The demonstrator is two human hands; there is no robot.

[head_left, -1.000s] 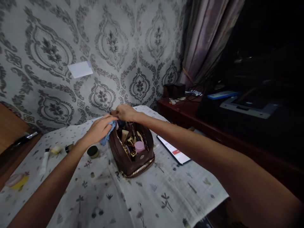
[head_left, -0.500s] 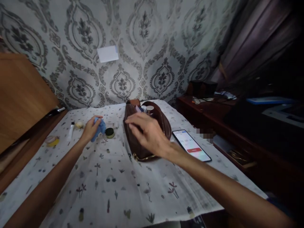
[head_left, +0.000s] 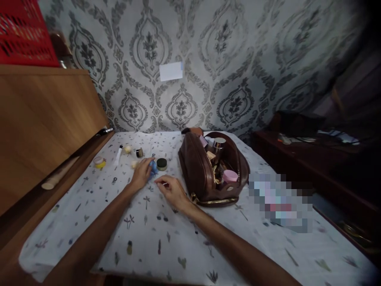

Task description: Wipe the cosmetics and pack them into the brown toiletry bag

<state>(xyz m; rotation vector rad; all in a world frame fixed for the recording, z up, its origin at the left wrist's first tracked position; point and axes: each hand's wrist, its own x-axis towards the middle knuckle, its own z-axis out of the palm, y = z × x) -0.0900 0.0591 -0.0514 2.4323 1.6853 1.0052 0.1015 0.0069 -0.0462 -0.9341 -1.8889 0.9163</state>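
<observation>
My left hand [head_left: 143,174] is closed on a crumpled blue cloth [head_left: 154,168] over the left half of the table. Just right of the cloth stands a small jar with a dark green lid [head_left: 161,164]. My right hand [head_left: 173,193] is held low in front of that jar, thumb and fingers drawn together; anything between them is too small to make out. Beside it stands a brown zip bag [head_left: 195,167], wide open. Inside show a silver-capped bottle [head_left: 219,143], a pink-lidded jar [head_left: 230,176] and other small items, partly hidden.
Left on the patterned cloth [head_left: 143,238] lie a white tube [head_left: 118,155], a yellow-based round container [head_left: 99,162], a small dark-and-gold pot [head_left: 139,152] and pale small pieces. A blurred-out phone [head_left: 279,202] lies right of the bag. A wooden cabinet [head_left: 53,115] borders the left.
My right hand has moved left from over the bag to beside the blue cloth. The view has turned left, showing a red basket. My left hand keeps the cloth near the green-lidded jar.
</observation>
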